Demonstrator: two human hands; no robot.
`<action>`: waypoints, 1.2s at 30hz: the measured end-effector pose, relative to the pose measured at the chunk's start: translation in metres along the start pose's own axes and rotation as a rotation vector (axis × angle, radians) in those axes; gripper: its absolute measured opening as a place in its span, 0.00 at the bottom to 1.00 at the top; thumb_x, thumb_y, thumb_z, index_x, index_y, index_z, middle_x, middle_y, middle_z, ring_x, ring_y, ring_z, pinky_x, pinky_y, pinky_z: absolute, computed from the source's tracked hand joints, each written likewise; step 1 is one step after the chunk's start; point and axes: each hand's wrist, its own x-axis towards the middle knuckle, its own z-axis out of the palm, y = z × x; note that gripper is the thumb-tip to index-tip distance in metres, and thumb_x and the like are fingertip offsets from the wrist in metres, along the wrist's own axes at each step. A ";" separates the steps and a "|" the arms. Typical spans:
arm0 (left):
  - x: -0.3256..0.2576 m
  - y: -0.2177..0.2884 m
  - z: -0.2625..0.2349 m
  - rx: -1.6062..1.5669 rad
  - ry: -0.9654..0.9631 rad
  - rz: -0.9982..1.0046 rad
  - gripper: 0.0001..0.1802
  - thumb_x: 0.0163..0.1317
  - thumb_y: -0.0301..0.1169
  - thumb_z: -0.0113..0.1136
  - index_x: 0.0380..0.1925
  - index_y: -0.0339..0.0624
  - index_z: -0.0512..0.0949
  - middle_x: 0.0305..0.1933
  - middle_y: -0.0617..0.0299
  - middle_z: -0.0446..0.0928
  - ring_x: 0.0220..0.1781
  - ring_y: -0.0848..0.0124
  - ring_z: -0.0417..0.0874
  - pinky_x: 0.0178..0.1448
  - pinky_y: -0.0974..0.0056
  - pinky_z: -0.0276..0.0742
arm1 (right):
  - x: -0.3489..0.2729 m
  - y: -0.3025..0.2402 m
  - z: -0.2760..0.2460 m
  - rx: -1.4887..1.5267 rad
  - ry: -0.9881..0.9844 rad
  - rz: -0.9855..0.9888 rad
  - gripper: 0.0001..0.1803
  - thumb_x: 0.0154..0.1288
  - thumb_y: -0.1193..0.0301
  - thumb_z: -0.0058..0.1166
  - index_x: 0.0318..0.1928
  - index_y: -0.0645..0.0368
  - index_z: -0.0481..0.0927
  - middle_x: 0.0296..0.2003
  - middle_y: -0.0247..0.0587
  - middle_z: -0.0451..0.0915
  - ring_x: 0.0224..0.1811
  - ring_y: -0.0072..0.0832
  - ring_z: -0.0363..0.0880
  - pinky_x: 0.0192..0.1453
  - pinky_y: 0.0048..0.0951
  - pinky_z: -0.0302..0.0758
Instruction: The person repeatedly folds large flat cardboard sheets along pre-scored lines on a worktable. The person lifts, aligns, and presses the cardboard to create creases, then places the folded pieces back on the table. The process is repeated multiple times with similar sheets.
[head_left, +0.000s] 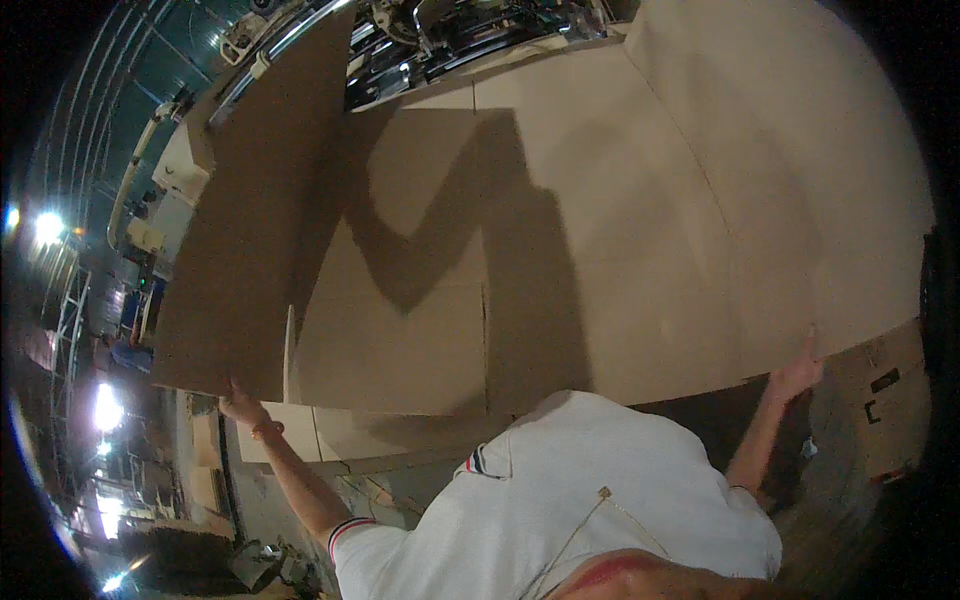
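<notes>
A large brown cardboard sheet [640, 290] with crease lines and a slot spreads out in front of me. Its left panel [250, 200] stands folded up, and the right side also rises. At the lower edge of that left panel, my left hand [243, 408] is closed on the cardboard, one digit showing on the near face. Far to the right, my right hand [797, 375] grips the sheet's near edge, with one digit laid up along its surface. The other fingers of both hands are largely hidden. Shadows fall across the middle of the sheet.
Machinery with metal rods [430, 45] stands beyond the sheet's far edge. Below the sheet's near edge lies more cardboard [380, 432]. A printed cardboard piece [890, 400] is at the right. Bright lamps [48, 228] and workshop equipment fill the left side.
</notes>
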 end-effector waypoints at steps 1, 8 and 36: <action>0.003 -0.021 -0.002 0.065 0.010 -0.026 0.12 0.62 0.29 0.58 0.39 0.28 0.81 0.31 0.59 0.80 0.30 0.73 0.70 0.33 0.62 0.68 | -0.020 -0.033 0.018 0.068 0.017 0.047 0.13 0.64 0.74 0.55 0.45 0.71 0.79 0.42 0.50 0.81 0.37 0.36 0.81 0.43 0.37 0.81; 0.002 -0.080 0.032 0.068 -0.024 -0.083 0.12 0.63 0.30 0.58 0.36 0.31 0.83 0.34 0.56 0.82 0.32 0.71 0.77 0.34 0.63 0.72 | -0.055 -0.174 0.075 0.136 -0.122 0.031 0.10 0.61 0.74 0.60 0.40 0.70 0.82 0.34 0.47 0.84 0.28 0.31 0.81 0.37 0.32 0.78; -0.280 0.058 0.157 -0.005 -1.099 0.413 0.29 0.55 0.22 0.51 0.60 0.50 0.72 0.65 0.56 0.69 0.68 0.55 0.67 0.72 0.47 0.57 | -0.071 -0.104 0.218 -0.279 -1.134 -1.002 0.39 0.48 0.76 0.59 0.65 0.44 0.69 0.66 0.50 0.65 0.67 0.52 0.64 0.66 0.50 0.64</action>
